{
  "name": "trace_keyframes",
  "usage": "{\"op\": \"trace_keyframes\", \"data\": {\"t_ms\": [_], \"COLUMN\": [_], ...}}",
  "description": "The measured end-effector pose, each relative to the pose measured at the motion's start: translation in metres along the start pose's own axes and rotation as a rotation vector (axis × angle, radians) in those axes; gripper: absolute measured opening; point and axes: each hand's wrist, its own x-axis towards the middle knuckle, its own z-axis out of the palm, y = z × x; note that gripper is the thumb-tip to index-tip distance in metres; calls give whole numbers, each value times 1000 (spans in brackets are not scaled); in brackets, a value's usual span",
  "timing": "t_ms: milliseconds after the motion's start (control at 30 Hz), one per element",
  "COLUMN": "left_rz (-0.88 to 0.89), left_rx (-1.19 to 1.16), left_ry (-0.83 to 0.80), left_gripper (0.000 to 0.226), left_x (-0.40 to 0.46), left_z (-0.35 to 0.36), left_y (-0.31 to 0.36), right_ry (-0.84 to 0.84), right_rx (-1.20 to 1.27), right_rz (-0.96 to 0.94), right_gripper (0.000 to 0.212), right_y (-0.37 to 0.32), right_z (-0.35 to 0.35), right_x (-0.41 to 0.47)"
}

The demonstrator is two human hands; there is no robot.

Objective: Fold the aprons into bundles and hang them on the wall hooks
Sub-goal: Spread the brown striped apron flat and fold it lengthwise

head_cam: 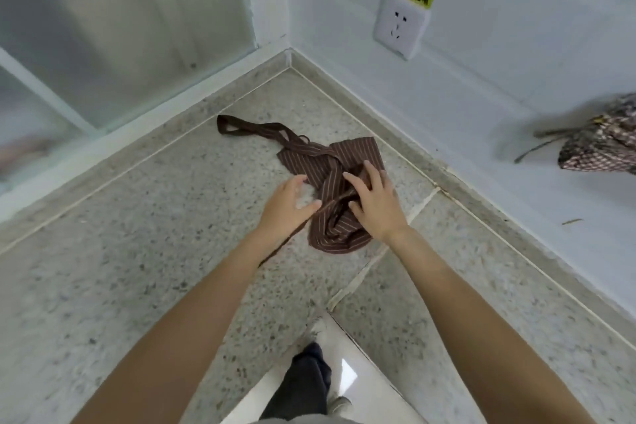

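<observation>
Both hands on the brown striped apron [330, 162]: right hand [375, 203] presses spread-fingered, left hand [287, 206] pinches a strap. Soft, floppy cloth; best gathered at its bunched middle.

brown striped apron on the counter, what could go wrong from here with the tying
The tie strap runs under the left hand, loosely held, and could slip before the bundle is cinched. The right hand only presses the brown striped apron, so the folds may spring open. The neck loop trails loose on the counter and may tangle.
</observation>
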Motion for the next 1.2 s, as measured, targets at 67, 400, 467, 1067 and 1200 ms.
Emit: {"op": "trace_keyframes", "data": {"t_ms": [67, 400, 467, 1067, 1200], "left_rz": [51, 472, 478, 199, 132], "left_rx": [-20, 688, 753, 87, 19], "left_ry": [-43, -353, -338, -99, -61], "left_gripper": [69, 113, 101, 47, 49], "left_x": [16, 97, 105, -93, -186], "left_z": [6, 36, 34, -25, -19], "left_y": [7, 10, 7, 0, 11], "right_ry": [-79, -272, -221, 53, 35], "right_rx": [-7, 474, 368, 511, 514], "right_rz": [-20, 84, 182, -96, -256], "right_gripper": [51, 58, 46, 52, 47], "right_y": [8, 37, 43, -3, -29], "right_z": [7, -3, 0, -42, -64], "right_x": [11, 32, 40, -62, -111]}}
